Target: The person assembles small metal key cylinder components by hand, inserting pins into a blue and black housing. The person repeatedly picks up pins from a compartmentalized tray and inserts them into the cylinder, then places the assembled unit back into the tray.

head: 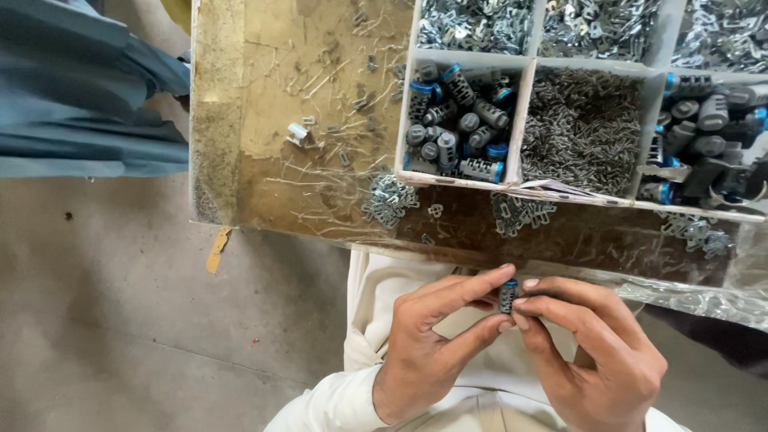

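Note:
Both hands meet over my lap, below the table's front edge. My left hand and my right hand pinch one small grey ribbed cylinder with a blue end between fingertips and thumbs. Straight above them stands a white divided tray. One of its compartments holds several more grey and blue cylinders. The compartment beside it is full of tiny metal springs.
Loose metal clips lie on the worn table under clear plastic sheet. More clips fill the tray's top compartments. Dark cylinder parts fill the right compartment. A person's blue-grey garment is at the upper left, above concrete floor.

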